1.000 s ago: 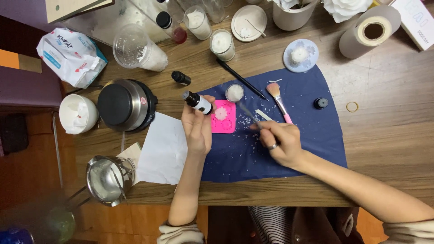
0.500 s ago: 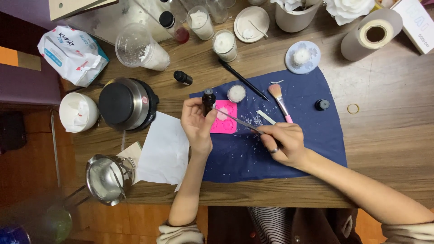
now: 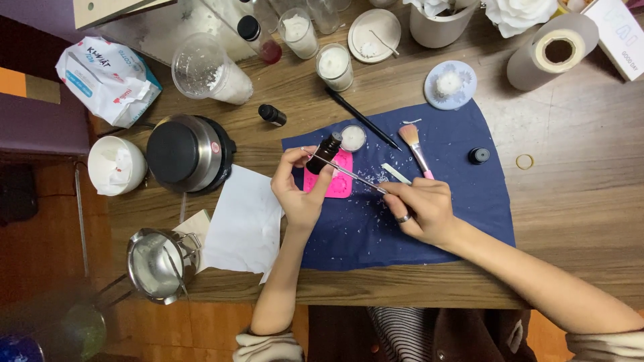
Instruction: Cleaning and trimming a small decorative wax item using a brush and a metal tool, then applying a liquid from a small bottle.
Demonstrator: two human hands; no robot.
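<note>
Two hands work close together over a dark blue cloth (image 3: 429, 221) spread on the wooden tabletop (image 3: 570, 201). The left hand (image 3: 300, 191) is closed around a small dark bottle (image 3: 324, 153), held tilted with its open neck pointing away from the person. The right hand (image 3: 419, 211), with a ring on one finger, pinches the near end of a thin metal rod (image 3: 349, 173), whose far end reaches the bottle in the left hand. Under the left hand's fingers lies a pink mould (image 3: 337, 179), flat on the cloth. Just beyond the bottle sits a small round tin of white wax (image 3: 353, 138). Beyond the right hand lie a pink-handled brush (image 3: 416, 147) and a thin black stick (image 3: 362, 119), and a small black cap (image 3: 479, 155) sits farther to its right. White flakes are scattered on the cloth between the hands. Left of the left hand lie a white sheet of paper (image 3: 245, 218) and a round black hot plate (image 3: 188, 153).
</note>
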